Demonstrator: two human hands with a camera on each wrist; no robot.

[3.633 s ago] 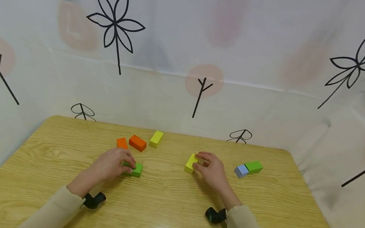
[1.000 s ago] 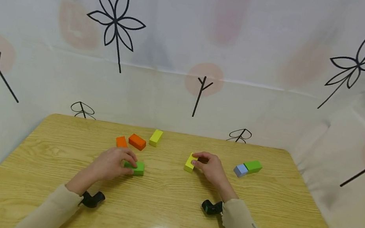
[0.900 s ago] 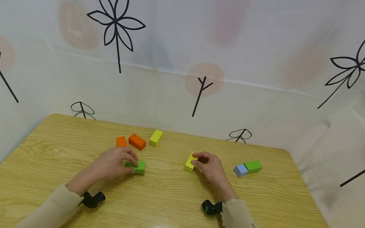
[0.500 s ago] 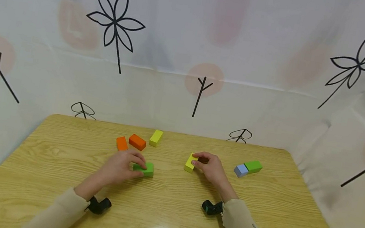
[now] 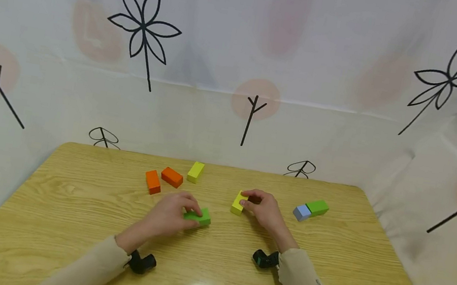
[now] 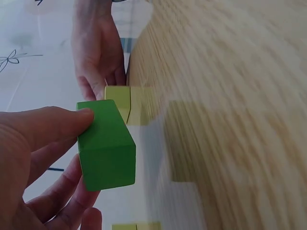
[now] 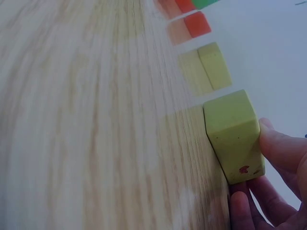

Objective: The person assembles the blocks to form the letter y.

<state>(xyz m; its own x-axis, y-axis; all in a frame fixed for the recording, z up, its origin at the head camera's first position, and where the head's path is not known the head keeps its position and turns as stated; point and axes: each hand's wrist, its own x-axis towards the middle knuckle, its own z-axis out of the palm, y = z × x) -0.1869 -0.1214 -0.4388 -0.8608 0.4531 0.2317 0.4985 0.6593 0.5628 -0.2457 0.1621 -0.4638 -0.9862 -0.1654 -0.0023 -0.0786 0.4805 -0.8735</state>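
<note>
My left hand (image 5: 170, 214) pinches a green block (image 5: 204, 217) between thumb and fingers, left of the table's middle. In the left wrist view a gap shows between this green block (image 6: 106, 143) and its reflection, so it hangs just above the tabletop. To its right and a little farther back, my right hand (image 5: 266, 212) pinches a yellow block (image 5: 238, 205) at its right side. The right wrist view shows that yellow block (image 7: 235, 139) lying on the wood, a small red mark on its end. The two held blocks are apart.
Two orange blocks (image 5: 153, 182) and another yellow block (image 5: 195, 172) lie at the back left of the wooden table (image 5: 210, 259). At right, a light blue block (image 5: 301, 213) touches a second green block (image 5: 317, 207). A patterned white cloth (image 5: 195, 122) encloses the table's back and sides.
My left hand has carried the green block rightward, toward the yellow block, uncovering the nearer orange block. My right hand closed in on the yellow block earlier and has since stayed still.
</note>
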